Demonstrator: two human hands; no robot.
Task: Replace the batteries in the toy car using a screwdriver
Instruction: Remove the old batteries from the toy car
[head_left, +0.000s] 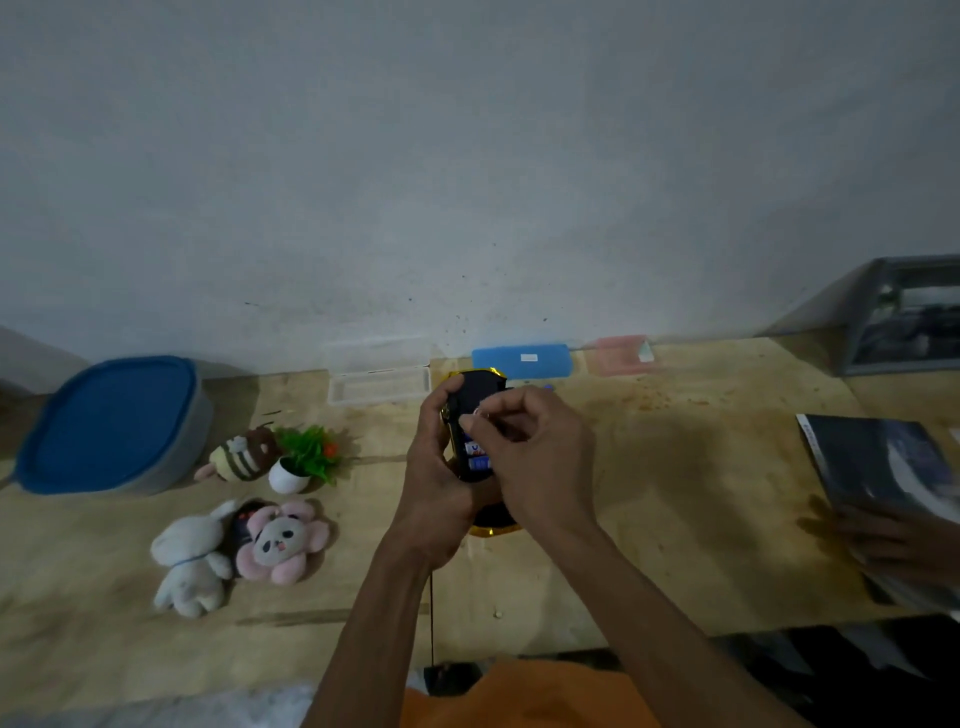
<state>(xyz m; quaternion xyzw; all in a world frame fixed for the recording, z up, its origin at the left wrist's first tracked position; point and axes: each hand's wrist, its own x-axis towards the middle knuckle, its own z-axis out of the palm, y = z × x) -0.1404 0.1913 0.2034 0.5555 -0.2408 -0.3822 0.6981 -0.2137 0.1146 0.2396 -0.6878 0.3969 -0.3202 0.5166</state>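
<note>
Wooden tabletop below a pale wall. Left hand grips upturned toy car at centre, fingers curled round its 9 o'clock edge. Right hand pinches something small over blue batteries; pinched item too blurred to identify. Car's lower end hidden by wrists.

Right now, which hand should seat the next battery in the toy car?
Right. The right hand is already pinching something small over the open battery bay, where batteries show. The left hand has its grip around the toy car, steadying it.
</note>
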